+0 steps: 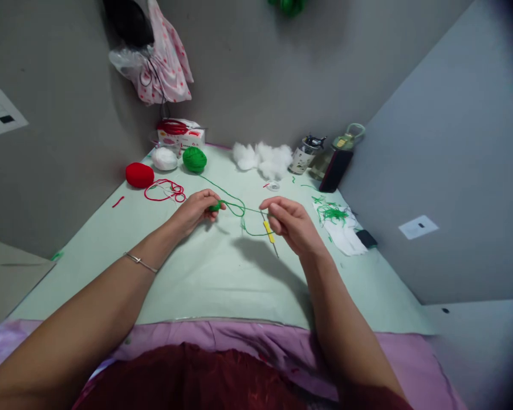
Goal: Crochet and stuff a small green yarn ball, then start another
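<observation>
My left hand (200, 206) pinches a small piece of green crochet work (215, 206) between thumb and fingers. A loop of green yarn (235, 204) runs from it across to my right hand (288, 219), whose thumb and index finger are closed on the strand. Just below those fingertips is a yellow-handled crochet hook (269, 232); whether it lies on the table or touches the fingers I cannot tell. Another length of green yarn curves down past the hook's handle. Behind my left hand sits the green yarn ball (194, 160), its strand trailing toward the loop.
Red (139, 175) and white yarn balls (165, 159) stand at the back left, near loose red yarn (165, 190). White stuffing (265, 159), a pen holder (303, 156), a bottle (342, 142) and a dark phone (336, 170) line the back. Green scraps (336, 213) lie right.
</observation>
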`<state>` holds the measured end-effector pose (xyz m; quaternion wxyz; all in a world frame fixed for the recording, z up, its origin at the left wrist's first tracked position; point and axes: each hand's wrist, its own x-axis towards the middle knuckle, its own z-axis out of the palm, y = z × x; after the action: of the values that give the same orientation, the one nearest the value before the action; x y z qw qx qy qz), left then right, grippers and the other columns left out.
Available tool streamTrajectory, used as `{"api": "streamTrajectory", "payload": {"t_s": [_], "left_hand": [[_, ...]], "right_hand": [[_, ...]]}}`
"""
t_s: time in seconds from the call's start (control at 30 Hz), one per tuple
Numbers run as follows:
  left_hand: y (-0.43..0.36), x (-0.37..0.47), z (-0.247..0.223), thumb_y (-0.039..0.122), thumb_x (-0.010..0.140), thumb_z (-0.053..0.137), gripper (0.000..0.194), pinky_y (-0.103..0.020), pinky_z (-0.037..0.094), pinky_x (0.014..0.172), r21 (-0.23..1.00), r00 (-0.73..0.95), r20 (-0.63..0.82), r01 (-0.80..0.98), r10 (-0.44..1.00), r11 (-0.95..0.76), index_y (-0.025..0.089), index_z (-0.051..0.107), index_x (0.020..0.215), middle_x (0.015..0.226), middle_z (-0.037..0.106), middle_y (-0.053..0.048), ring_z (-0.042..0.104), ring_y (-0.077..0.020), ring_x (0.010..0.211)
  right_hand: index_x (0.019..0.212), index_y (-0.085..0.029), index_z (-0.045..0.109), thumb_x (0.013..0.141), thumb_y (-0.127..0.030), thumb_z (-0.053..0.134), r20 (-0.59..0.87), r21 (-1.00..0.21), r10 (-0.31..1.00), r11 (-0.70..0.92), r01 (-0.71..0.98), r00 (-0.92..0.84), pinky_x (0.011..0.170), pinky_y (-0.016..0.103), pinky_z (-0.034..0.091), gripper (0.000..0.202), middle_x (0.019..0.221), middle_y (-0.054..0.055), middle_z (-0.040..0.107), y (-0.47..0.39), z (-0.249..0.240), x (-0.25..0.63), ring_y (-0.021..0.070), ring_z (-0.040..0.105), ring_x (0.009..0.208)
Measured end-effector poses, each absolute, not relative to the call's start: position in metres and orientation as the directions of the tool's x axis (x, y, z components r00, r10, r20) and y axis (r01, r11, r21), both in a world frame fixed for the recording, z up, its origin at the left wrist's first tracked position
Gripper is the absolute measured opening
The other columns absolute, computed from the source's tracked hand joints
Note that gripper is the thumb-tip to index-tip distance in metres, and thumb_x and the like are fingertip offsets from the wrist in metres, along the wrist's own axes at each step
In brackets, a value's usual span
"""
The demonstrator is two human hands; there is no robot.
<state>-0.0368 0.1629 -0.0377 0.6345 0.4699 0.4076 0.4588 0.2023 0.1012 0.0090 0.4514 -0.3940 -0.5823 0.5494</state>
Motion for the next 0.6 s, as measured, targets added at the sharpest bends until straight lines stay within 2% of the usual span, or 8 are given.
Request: {"api": "streamTrajectory", "payload": {"t_s": [0.17, 0.27, 0.47, 0.6], "left_hand": [[0.17, -0.044, -0.038, 0.012, 0.067, 0.066, 0.012, -0.02, 0.047, 0.044, 0.958, 0.211, -0.101, -0.243, 0.972, 0.152, 0.015, 0.059, 0.077, 0.077, 0.07, -0.007, 0.055, -0.0098, 0.052], [0.175, -0.048, -0.041, 0.012, 0.067, 0.066, 0.012, -0.02, 0.046, 0.043, 0.955, 0.191, -0.103, -0.255, 0.976, 0.151, 0.015, 0.059, 0.076, 0.076, 0.069, -0.007, 0.055, -0.0096, 0.051], [0.18, -0.051, -0.048, 0.012, 0.068, 0.068, 0.013, -0.019, 0.047, 0.043, 0.95, 0.179, -0.101, -0.275, 0.979, 0.148, 0.014, 0.06, 0.079, 0.077, 0.07, -0.008, 0.056, -0.0097, 0.051], [0.182, -0.054, -0.047, 0.01, 0.067, 0.067, 0.013, -0.02, 0.047, 0.043, 0.946, 0.148, -0.104, -0.29, 0.984, 0.143, 0.014, 0.06, 0.078, 0.077, 0.07, -0.007, 0.056, -0.0096, 0.051]], "right_hand": [[0.083, -0.023, 0.064, 0.082, -0.046, 0.081, 0.229, -0.946, 0.968, 0.198, -0.255, -0.098, 0.043, 0.021, 0.019, 0.028, 0.052, -0.012, 0.025, 0.102, 0.018, 0.214, 0.0072, 0.016, 0.047], [0.082, -0.024, 0.062, 0.078, -0.043, 0.083, 0.282, -0.901, 0.958, 0.285, -0.326, 0.055, 0.041, 0.021, 0.018, 0.029, 0.054, -0.012, 0.021, 0.107, 0.023, 0.222, 0.0081, 0.011, 0.048], [0.083, -0.028, 0.059, 0.079, -0.043, 0.08, 0.34, -0.881, 0.915, 0.391, -0.267, 0.217, 0.041, 0.027, 0.013, 0.026, 0.057, -0.01, 0.016, 0.112, 0.029, 0.24, 0.0128, 0.005, 0.051], [0.074, -0.031, 0.049, 0.083, -0.059, 0.071, 0.374, -0.907, 0.912, 0.397, -0.138, 0.167, 0.042, 0.029, 0.013, 0.037, 0.054, -0.009, 0.008, 0.102, 0.021, 0.245, 0.0156, 0.006, 0.05]]}}
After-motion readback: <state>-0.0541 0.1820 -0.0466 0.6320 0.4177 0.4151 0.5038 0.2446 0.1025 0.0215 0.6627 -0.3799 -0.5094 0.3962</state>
